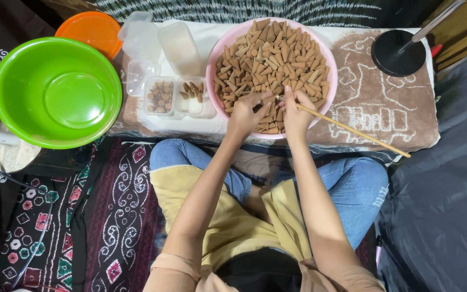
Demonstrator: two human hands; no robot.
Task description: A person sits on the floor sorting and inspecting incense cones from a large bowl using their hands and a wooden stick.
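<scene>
Low bench (385, 108) under a patterned brown-and-white cloth. At far left, large green bowl (56, 92), orange lid (94, 28) just beyond. On the bench, pink bowl (214, 81) heaped with brown cones (271, 59). Left of it, clear plastic boxes (173, 96) holding a few cones. At the bowl's near edge, left hand (247, 112) pinching a cone, right hand (297, 111) gripping a thin wooden stick (352, 130) slanting off to the near right.

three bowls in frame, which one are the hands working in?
The pink bowl, piled with brown cones: both the left hand and right hand reach over its near rim. The green bowl and orange bowl sit untouched further left.
</scene>
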